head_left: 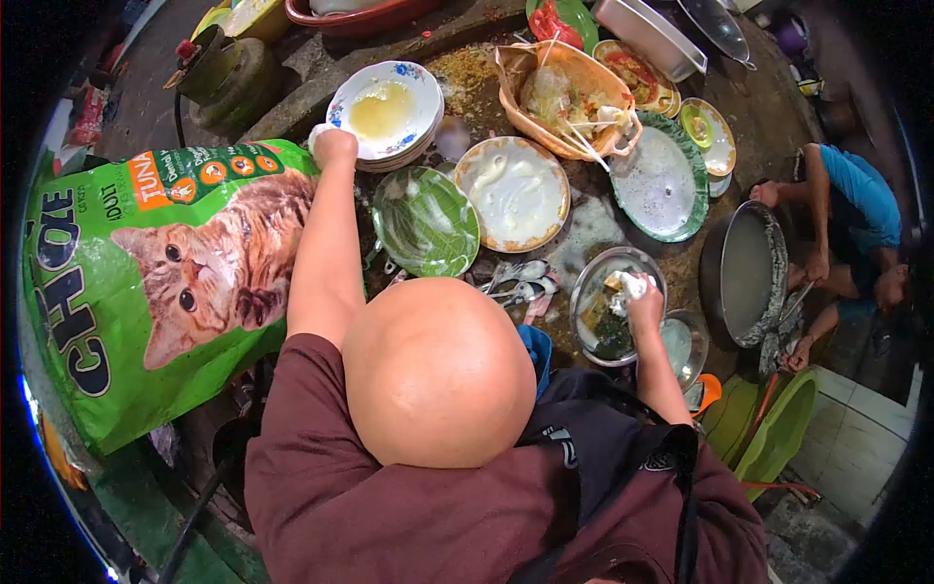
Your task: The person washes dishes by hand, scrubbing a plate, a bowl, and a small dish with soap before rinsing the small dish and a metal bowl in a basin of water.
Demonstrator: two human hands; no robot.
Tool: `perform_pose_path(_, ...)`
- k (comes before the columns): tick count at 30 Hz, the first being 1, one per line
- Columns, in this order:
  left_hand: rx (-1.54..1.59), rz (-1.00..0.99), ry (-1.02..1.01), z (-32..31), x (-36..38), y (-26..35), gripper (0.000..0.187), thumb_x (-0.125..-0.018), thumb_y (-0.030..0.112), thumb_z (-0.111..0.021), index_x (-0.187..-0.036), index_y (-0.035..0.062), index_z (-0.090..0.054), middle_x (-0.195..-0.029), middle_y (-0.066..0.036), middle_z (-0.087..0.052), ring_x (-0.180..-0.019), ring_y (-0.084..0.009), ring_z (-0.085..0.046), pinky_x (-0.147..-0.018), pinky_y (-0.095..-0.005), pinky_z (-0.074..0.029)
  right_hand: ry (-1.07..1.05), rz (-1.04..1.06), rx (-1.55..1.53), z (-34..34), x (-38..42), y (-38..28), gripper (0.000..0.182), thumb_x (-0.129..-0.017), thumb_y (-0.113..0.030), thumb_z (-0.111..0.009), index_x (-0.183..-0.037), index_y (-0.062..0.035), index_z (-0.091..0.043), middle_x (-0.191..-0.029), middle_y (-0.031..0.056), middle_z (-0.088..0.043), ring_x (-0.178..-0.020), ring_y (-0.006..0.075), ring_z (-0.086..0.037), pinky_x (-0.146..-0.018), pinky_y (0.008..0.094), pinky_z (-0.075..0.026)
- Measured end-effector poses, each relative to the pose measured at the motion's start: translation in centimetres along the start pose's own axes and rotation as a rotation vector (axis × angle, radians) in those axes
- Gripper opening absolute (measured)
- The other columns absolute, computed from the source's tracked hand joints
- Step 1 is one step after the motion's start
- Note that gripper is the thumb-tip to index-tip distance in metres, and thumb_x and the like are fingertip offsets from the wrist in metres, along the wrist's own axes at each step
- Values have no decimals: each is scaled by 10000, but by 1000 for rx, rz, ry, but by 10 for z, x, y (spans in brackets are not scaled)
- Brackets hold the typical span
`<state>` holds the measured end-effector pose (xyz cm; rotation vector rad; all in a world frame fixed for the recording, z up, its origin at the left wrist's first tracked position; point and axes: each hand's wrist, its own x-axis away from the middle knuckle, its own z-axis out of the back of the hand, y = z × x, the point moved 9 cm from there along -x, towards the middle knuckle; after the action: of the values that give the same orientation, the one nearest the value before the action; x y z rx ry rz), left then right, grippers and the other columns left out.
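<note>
My left hand [337, 146] is closed at the near-left rim of a floral-edged plate [413, 92], the top one of a stack, with yellowish liquid in it. White foam clings to its fingers. My right hand [644, 304] is closed around a foamy scrubbing sponge [630, 285] over a metal bowl [595, 336] that holds water and dark green scraps. Between my hands lie a green leaf-patterned plate [426, 221], a soapy white plate with a gold rim [512, 195], and several wet spoons [525, 280].
An orange basket [511, 83] of food scraps and a soapy green-rimmed tray [693, 185] are ahead. At left stands a cat food bag [107, 234]. On the right, another person [861, 195] works by a large basin [725, 277]; green tubs [793, 419] stand nearer. My bent knee [441, 375] fills the middle.
</note>
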<state>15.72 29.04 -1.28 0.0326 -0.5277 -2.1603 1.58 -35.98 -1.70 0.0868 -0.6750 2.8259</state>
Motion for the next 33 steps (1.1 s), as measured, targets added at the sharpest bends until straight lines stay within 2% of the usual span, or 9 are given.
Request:
perform_pose_path(4,-129,-1,-42,-4,-4,0,292,-747,174,-481,-939,2,-618,-1028,-191,-577,-977,-288,-559,-814,-368,-448,7,-14,-12,3,4,-1,261,-693,-56,-585,-953,-75,-605,-889,151,-613,-834,304,-589,-711,342,-446)
perform_pose_path(10,222,57,-17,-19,-29,-20,245,-695,140,-551,-868,-21,-614,-939,-200,-601,-834,-306,-606,-708,-398,-481,24,-37,-199,3,3,-2,200,-728,-106,-601,-920,-49,-611,-861,149,-615,-794,297,-597,-685,345,-444)
perform_pose_path(15,1161,220,-273,-93,-69,-55,187,-702,3,-512,-878,-45,-555,-803,-147,-595,-638,-266,-603,-516,-383,-478,73,6,-204,3,0,-6,194,-738,-127,-611,-918,-53,-612,-860,140,-620,-787,279,-601,-681,328,-446)
perform_pose_path(18,1727,228,-186,-64,-8,-23,221,-737,-23,-519,-951,-15,-465,-796,-130,-578,-636,-260,-602,-527,-372,-501,41,-37,-234,0,-1,-9,187,-745,-131,-606,-916,-58,-614,-854,137,-622,-798,257,-605,-687,325,-445)
perform_pose_path(21,1754,217,-199,-63,36,10,327,-777,-21,-504,-1062,90,-389,-998,-90,-540,-882,-234,-574,-683,-426,-520,12,-84,-242,-1,-1,-14,182,-742,-122,-612,-909,-49,-612,-875,129,-623,-815,234,-605,-705,309,-444)
perform_pose_path(29,1804,199,-391,-72,44,40,340,-838,79,-453,-1175,102,-416,-1089,-86,-522,-964,-223,-547,-772,-416,-502,92,-19,-419,0,-20,4,245,-774,-141,-612,-981,-12,-584,-895,89,-618,-814,170,-578,-740,271,-435)
perform_pose_path(31,1761,47,-499,-56,58,64,330,-836,95,-459,-1161,51,-424,-1092,-107,-523,-967,-233,-550,-788,-405,-500,48,-203,-877,-4,-20,6,261,-829,-206,-557,-1001,-10,-577,-931,62,-605,-817,165,-566,-754,266,-426)
perform_pose_path(32,1731,171,-489,-52,73,67,339,-820,70,-450,-1150,1,-423,-1096,-148,-517,-965,-261,-553,-799,-409,-495,32,-161,-887,-10,-27,15,294,-870,-255,-489,-1037,-24,-561,-930,48,-591,-765,148,-562,-648,255,-448)
perform_pose_path(33,1729,169,-497,-40,80,80,339,-820,70,-450,-1150,1,-423,-1096,-148,-517,-965,-261,-553,-799,-409,-495,-82,-436,-1003,-4,-15,-9,319,-880,-271,-461,-1088,-40,-532,-887,50,-581,-682,116,-548,-514,242,-437)
